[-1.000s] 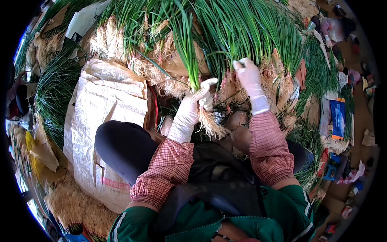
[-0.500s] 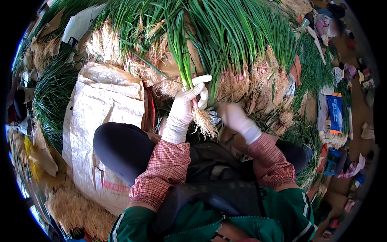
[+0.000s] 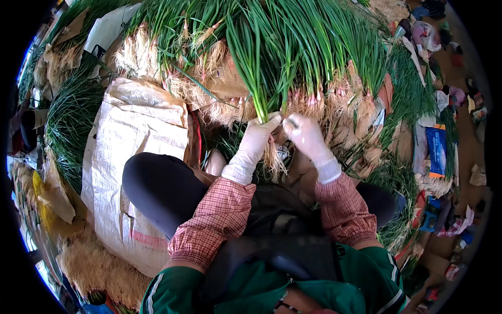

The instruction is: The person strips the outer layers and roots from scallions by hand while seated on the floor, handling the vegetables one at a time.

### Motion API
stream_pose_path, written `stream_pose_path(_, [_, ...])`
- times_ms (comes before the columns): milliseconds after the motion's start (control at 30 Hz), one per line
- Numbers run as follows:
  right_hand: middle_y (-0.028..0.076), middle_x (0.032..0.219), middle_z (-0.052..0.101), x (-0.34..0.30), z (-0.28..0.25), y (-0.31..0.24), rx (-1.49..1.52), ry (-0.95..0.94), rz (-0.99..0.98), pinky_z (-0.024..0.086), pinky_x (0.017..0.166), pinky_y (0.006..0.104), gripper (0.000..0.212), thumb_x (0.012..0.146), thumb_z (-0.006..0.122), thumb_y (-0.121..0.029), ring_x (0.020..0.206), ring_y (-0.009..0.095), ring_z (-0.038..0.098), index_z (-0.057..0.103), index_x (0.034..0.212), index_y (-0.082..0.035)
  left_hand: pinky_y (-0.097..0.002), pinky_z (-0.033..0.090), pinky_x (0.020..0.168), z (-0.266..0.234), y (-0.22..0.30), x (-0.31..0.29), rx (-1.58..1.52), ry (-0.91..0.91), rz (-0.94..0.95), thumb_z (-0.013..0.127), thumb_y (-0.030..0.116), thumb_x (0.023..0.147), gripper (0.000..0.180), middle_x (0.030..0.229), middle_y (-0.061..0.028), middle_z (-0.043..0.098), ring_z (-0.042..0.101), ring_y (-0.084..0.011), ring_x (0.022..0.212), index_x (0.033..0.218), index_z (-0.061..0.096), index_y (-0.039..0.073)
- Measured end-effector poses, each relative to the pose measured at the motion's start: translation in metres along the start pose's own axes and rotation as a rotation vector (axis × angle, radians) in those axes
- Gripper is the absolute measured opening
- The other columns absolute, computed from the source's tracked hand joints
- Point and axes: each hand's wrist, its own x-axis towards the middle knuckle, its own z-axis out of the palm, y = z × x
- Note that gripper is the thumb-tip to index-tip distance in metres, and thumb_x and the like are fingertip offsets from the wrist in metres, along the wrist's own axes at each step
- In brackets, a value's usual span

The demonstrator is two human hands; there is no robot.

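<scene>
Your white-gloved left hand [image 3: 256, 138] and white-gloved right hand [image 3: 306, 137] nearly meet, leaving you hardly any room between them. Straight ahead, the dense heap of long green onions with pale, stringy roots [image 3: 327, 57] blocks you. Leftward, you could pass over the broad, off-white woven sack [image 3: 141, 125], where your rounded, dark-trousered left knee [image 3: 159, 191] juts over its nearer side.

The gloved left hand [image 3: 254, 140] grips green onions [image 3: 257, 94] — the gloved right hand [image 3: 306, 137] curls just beside it.
</scene>
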Motion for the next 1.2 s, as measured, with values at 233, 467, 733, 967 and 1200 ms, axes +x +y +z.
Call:
stream_pose_path(233, [0.016, 0.073, 0.063, 0.023, 0.019, 0.0, 0.023, 0.108, 0.154, 0.047, 0.059, 0.0392, 0.044, 0.087, 0.058, -0.043, 0.064, 0.031, 0.062, 0.06, 0.089, 0.0, -0.0175, 0.033, 0.044, -0.003, -0.021, 0.009, -0.087, 0.046, 0.013, 0.067, 0.018, 0.084, 0.02, 0.071, -0.0002, 0.063, 0.047, -0.0041, 0.049, 0.097, 0.067, 0.003])
stream_pose_path(467, [0.019, 0.077, 0.065, 0.055, 0.044, 0.005, 0.042, 0.244, 0.186, 0.048, 0.066, 0.0419, 0.029, 0.09, 0.052, -0.027, 0.07, 0.035, 0.063, 0.061, 0.091, 0.0, -0.0185, 0.034, 0.043, -0.005, -0.032, 0.023, 0.009, 0.06, 0.025, 0.066, 0.016, 0.083, 0.013, 0.068, -0.0005, 0.062, 0.046, -0.0051, 0.047, 0.09, 0.064, 0.004])
stream_pose_path(733, [0.009, 0.072, 0.059, 0.02, 0.052, 0.019, 1.086, 0.202, 0.546, 0.049, 0.066, 0.038, 0.022, 0.088, 0.04, -0.008, 0.064, 0.021, 0.056, 0.058, 0.091, 0.003, -0.0169, 0.034, 0.042, 0.0, -0.027, 0.011, 0.044, 0.042, 0.044, 0.066, 0.007, 0.08, 0.009, 0.061, -0.0015, 0.058, 0.047, -0.0051, 0.046, 0.087, 0.061, 0.003])
stream_pose_path(967, [0.005, 0.085, 0.062, -0.026, 0.082, 0.076, 1.14, 0.033, 0.567, 0.049, 0.07, 0.0334, 0.021, 0.09, 0.047, -0.015, 0.074, 0.017, 0.059, 0.06, 0.099, -0.002, -0.0148, 0.032, 0.048, -0.009, 0.017, -0.013, -0.104, -0.141, 0.003, 0.06, 0.009, 0.086, 0.018, 0.072, 0.0008, 0.06, 0.049, -0.0034, 0.056, 0.102, 0.061, 0.002])
stream_pose_path(1200, [0.004, 0.082, 0.063, -0.005, 0.014, -0.036, 1.187, -0.013, 0.395, 0.046, 0.065, 0.0281, 0.029, 0.094, 0.05, -0.028, 0.068, 0.012, 0.056, 0.06, 0.097, -0.002, -0.0171, 0.032, 0.049, -0.037, 0.029, -0.044, -0.102, -0.226, -0.086, 0.061, 0.011, 0.085, 0.032, 0.072, -0.0002, 0.06, 0.046, -0.0045, 0.056, 0.113, 0.059, -0.002])
